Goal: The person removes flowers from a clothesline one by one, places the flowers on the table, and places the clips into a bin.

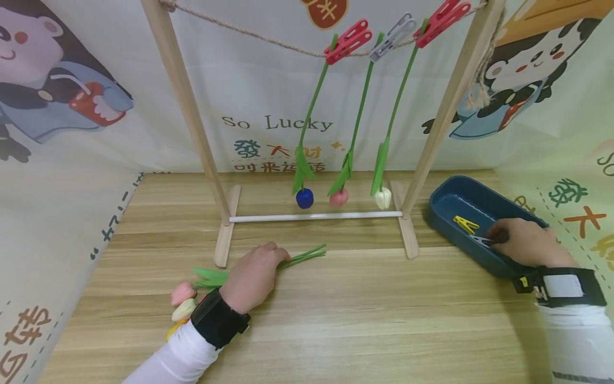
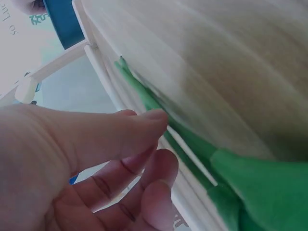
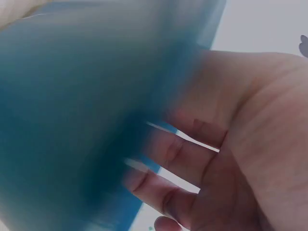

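Observation:
My left hand (image 1: 254,274) pinches the green tulip stems (image 1: 304,256) low over the table, thumb and forefinger at the stems in the left wrist view. Pink (image 1: 183,294), white (image 1: 184,309) and yellow (image 1: 176,328) tulip heads lie by that wrist, partly covered by the sleeve. Inside the dark blue bin (image 1: 448,200), my right hand (image 1: 525,242) has its fingertips on a grey clothespin (image 1: 479,241). Next to it rests a yellow clothespin (image 1: 465,224). The bin wall hides the right fingertips in the right wrist view.
A wooden frame (image 1: 192,112) with a white crossbar (image 1: 316,217) stands at the back. From its rope (image 1: 249,34), blue (image 1: 304,198), pink (image 1: 338,198) and white (image 1: 382,198) tulips hang head down, clipped by two red clothespins (image 1: 347,41) and a grey one.

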Demonstrator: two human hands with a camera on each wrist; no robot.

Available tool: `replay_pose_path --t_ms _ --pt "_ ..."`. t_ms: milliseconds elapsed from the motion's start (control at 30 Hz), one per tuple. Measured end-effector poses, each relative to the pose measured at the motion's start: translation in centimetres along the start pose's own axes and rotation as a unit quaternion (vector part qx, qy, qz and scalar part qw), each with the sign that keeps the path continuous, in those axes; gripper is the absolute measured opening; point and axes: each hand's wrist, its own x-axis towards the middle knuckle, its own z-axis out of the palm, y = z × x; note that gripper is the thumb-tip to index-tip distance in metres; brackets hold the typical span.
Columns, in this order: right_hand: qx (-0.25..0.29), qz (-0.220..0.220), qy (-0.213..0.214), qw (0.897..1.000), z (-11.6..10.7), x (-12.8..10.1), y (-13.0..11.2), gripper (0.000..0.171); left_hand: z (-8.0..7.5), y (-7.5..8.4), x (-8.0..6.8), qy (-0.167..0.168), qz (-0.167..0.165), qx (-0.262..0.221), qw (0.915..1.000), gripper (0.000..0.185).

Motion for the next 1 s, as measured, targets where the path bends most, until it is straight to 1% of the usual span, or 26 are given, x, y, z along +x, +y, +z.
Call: replay_pose_path --t_ms 67,267,433,533,633,800,900,1000 --pt "-0.004 0.0 0.009 1.0 -0.4 -0.2 -0.5 0.032 -0.3 0.1 0.0 0.0 -0.009 -0.003 1.0 0.044" --pt "-0.022 -0.016 0.038 0.999 -2.6 -0.9 -2.9 0.037 -2.0 0.3 -0.1 0.005 -0.026 -0.003 0.9996 0.035" --pt "-0.053 -0.03 0.075 0.995 -4.8 -1.7 -6.3 0.041 -3.8 0.5 0.2 0.018 -0.018 -0.014 0.9996 0.034" --pt "-0.076 -0.041 0.106 0.991 -6.2 -2.1 -8.5 0.042 -4.9 0.6 0.5 0.04 -0.008 -0.018 0.999 0.034" --pt "-0.093 -0.062 0.139 0.984 -7.6 -2.5 -10.7 0.041 -5.9 0.7 0.8 0.064 -0.001 -0.03 0.9975 0.035" --pt "-0.11 -0.106 0.194 0.969 -9.7 -2.8 -13.9 0.038 -7.4 0.7 1.6 0.115 0.003 -0.053 0.992 0.044" --pt "-0.118 -0.134 0.228 0.957 -11.1 -3.0 -15.7 0.036 -8.1 0.9 2.2 0.15 0.006 -0.07 0.9862 0.05" --pt "-0.121 -0.154 0.259 0.946 -12.5 -3.2 -17.5 0.034 -8.8 1.2 2.9 0.188 0.011 -0.093 0.9777 0.055"
